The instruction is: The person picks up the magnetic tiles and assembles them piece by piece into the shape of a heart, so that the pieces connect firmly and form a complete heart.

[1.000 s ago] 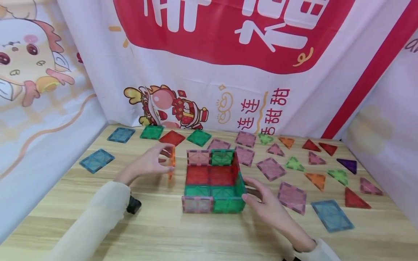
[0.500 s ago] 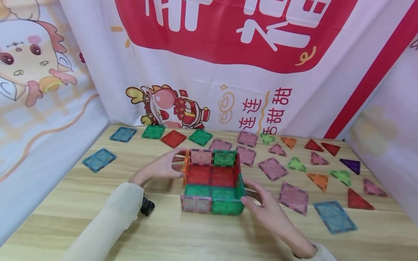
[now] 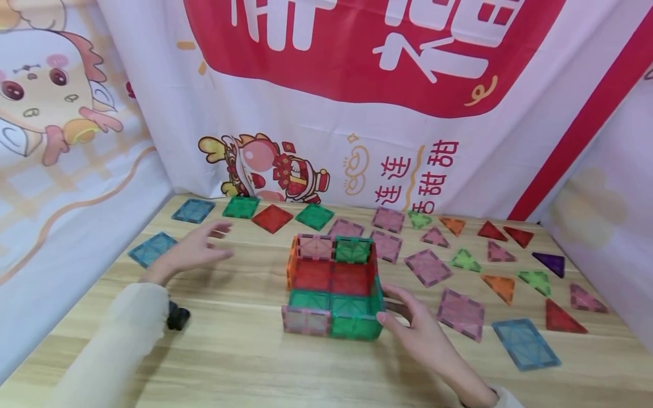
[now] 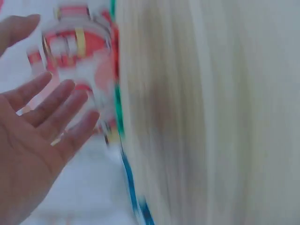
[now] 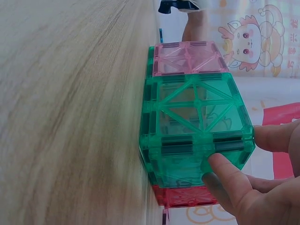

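A low box of magnetic tiles [image 3: 309, 321] stands mid-table, with a red and green floor and pink, green and red walls. At its left side stands an orange tile [image 3: 292, 263]. My left hand [image 3: 196, 249] is raised over the table left of the box, apart from it. In the left wrist view this hand [image 4: 42, 122] has its fingers spread and holds nothing. My right hand [image 3: 418, 326] is at the box's right wall near the front corner. Its fingertips [image 5: 225, 168] touch the green tile wall [image 5: 197, 108] in the right wrist view.
Blue tiles [image 3: 193, 211], green tiles [image 3: 241, 207] and a red tile [image 3: 272, 218] lie flat at the back and left. Pink squares [image 3: 428, 267] and several triangles [image 3: 499, 288] are spread right of the box. A blue rectangle [image 3: 526, 344] lies at front right.
My left hand brought the orange tile to the box's left side, let go of it there, and moved away leftward. The right hand has stayed at the right wall.
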`<state>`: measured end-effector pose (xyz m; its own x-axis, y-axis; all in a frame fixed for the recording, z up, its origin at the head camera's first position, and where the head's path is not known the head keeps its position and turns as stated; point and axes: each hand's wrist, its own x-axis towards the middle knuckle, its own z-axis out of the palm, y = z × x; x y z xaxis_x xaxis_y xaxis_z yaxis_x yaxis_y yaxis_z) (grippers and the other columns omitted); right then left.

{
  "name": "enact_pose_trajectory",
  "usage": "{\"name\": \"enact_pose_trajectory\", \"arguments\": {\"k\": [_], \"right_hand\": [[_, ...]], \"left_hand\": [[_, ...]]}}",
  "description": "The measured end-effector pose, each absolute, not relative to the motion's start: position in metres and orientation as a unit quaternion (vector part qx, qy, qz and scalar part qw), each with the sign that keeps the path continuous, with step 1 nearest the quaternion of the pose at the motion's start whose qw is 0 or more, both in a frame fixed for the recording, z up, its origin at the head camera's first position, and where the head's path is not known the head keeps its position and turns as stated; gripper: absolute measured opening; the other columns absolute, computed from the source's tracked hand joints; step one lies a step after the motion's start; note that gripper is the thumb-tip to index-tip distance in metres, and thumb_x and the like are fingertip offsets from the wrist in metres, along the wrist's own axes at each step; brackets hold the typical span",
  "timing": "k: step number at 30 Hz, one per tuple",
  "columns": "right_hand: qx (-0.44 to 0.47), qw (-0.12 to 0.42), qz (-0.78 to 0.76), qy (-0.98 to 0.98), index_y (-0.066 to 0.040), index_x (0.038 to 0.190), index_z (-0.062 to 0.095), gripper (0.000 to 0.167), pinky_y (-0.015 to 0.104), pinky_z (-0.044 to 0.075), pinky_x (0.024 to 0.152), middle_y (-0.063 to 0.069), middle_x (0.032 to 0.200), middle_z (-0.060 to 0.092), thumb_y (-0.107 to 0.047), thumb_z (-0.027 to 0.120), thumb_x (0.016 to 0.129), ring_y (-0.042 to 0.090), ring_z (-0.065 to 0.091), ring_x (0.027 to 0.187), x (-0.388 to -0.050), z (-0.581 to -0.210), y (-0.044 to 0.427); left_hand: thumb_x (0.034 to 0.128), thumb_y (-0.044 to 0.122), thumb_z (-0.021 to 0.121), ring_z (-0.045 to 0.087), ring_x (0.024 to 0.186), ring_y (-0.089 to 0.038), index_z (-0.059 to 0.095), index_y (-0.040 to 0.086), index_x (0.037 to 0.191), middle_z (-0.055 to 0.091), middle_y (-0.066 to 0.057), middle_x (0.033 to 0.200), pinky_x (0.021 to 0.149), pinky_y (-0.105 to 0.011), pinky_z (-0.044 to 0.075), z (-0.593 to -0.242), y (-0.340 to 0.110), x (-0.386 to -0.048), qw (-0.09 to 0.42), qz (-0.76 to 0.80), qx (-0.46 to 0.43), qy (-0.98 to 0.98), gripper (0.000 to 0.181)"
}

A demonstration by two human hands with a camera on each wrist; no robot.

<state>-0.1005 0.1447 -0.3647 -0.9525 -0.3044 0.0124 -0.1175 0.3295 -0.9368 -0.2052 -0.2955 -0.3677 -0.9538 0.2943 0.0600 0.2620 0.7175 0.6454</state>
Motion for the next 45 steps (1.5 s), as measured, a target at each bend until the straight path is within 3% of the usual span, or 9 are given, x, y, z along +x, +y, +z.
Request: {"name": "enact_pose_trajectory", "arguments": {"k": [6, 12, 18, 27, 32, 38, 45], "right_hand": [[-0.128, 0.093, -0.559, 0.814, 0.0, 0.138, 0.043, 0.051, 0.033, 0.049, 0.094, 0.021, 0.144, 0.042, -0.01, 0.061, 0.092, 0.039, 0.049, 0.126, -0.1, -0.364, 0.144], [-0.127, 0.104, -0.567, 0.807, 0.0, 0.139, 0.042, 0.051, 0.032, 0.05, 0.093, 0.022, 0.145, 0.041, -0.01, 0.06, 0.093, 0.039, 0.047, 0.127, -0.097, -0.362, 0.146], [-0.138, 0.112, -0.569, 0.803, 0.001, 0.139, 0.041, 0.051, 0.031, 0.05, 0.093, 0.023, 0.145, 0.04, -0.009, 0.06, 0.093, 0.041, 0.046, 0.128, -0.097, -0.366, 0.144], [-0.136, 0.102, -0.556, 0.813, 0.0, 0.139, 0.042, 0.051, 0.034, 0.049, 0.094, 0.021, 0.145, 0.041, -0.011, 0.06, 0.093, 0.039, 0.048, 0.127, -0.101, -0.367, 0.141], [-0.138, 0.1, -0.553, 0.816, 0.001, 0.138, 0.042, 0.051, 0.034, 0.049, 0.094, 0.022, 0.144, 0.042, -0.011, 0.061, 0.092, 0.039, 0.048, 0.127, -0.102, -0.368, 0.141], [-0.133, 0.099, -0.551, 0.818, 0.0, 0.14, 0.041, 0.051, 0.034, 0.05, 0.094, 0.021, 0.145, 0.04, -0.012, 0.06, 0.093, 0.039, 0.047, 0.128, -0.102, -0.366, 0.145], [-0.138, 0.096, -0.557, 0.814, 0.002, 0.14, 0.04, 0.052, 0.033, 0.049, 0.094, 0.023, 0.145, 0.04, -0.012, 0.06, 0.093, 0.04, 0.046, 0.127, -0.101, -0.364, 0.146]], "left_hand": [[0.0843, 0.033, 0.07, 0.034, 0.12, -0.056, 0.029, -0.016, 0.138, 0.033, -0.041, 0.134, 0.095, -0.065, 0.034, -0.371, -0.371, -0.197, 0.0, 0.235, 0.058, 0.97, 0.084], [0.078, 0.045, 0.074, 0.026, 0.119, -0.063, 0.013, -0.026, 0.137, 0.021, -0.051, 0.133, 0.095, -0.069, 0.029, -0.376, -0.413, -0.191, 0.068, 0.195, 0.013, 0.978, 0.11], [0.0798, 0.041, 0.073, 0.031, 0.116, -0.063, 0.013, -0.032, 0.13, 0.024, -0.055, 0.128, 0.097, -0.067, 0.03, -0.381, -0.422, -0.19, 0.099, 0.177, 0.013, 0.979, 0.107], [0.0736, 0.042, 0.075, 0.05, 0.104, -0.056, 0.032, -0.029, 0.126, 0.048, -0.046, 0.116, 0.086, -0.059, 0.044, -0.378, -0.391, -0.193, 0.053, 0.111, 0.042, 0.991, 0.098], [0.0745, 0.039, 0.075, 0.053, 0.102, -0.05, 0.033, -0.023, 0.132, 0.046, -0.043, 0.119, 0.084, -0.057, 0.046, -0.372, -0.359, -0.19, 0.032, 0.153, 0.06, 0.986, 0.095], [0.075, 0.027, 0.077, 0.051, 0.109, -0.041, 0.03, -0.009, 0.142, 0.046, -0.03, 0.123, 0.087, -0.054, 0.047, -0.364, -0.306, -0.176, 0.014, 0.284, 0.122, 0.951, 0.089], [0.0745, 0.013, 0.077, 0.043, 0.125, -0.04, 0.022, 0.0, 0.145, 0.04, -0.024, 0.135, 0.1, -0.05, 0.043, -0.37, -0.24, -0.158, 0.066, 0.426, 0.199, 0.88, 0.09]]}}
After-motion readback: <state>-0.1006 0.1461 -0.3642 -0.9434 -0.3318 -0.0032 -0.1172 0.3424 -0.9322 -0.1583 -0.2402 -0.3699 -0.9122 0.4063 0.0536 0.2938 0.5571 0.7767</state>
